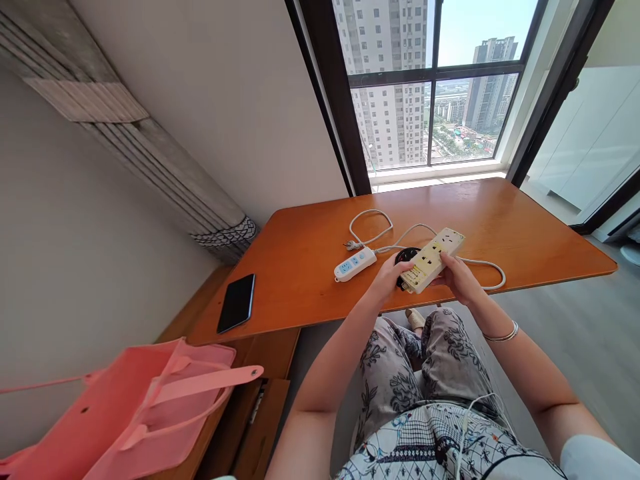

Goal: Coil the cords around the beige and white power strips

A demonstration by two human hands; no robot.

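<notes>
A cream-coloured power strip (pixel 431 259) with dark socket holes is held tilted above the table's front edge. My left hand (pixel 390 275) grips its near left end, thumb on top. My right hand (pixel 456 275) is closed round its right side, thumb on the socket face. Something round and black (pixel 406 255), perhaps a coiled cord, shows behind the strip by my left hand. A smaller white power strip (pixel 355 265) with blue socket faces lies on the table just left of my hands. Its white cord (pixel 373 212) loops behind it, with a plug (pixel 353 245) at the end.
The brown wooden table (pixel 300 267) stands against the wall below a window (pixel 435 87). On its left part lies a black tablet or phone (pixel 237 303). A pink bag (pixel 150 407) sits at the lower left. A white cable (pixel 493 268) curves near the table's front edge.
</notes>
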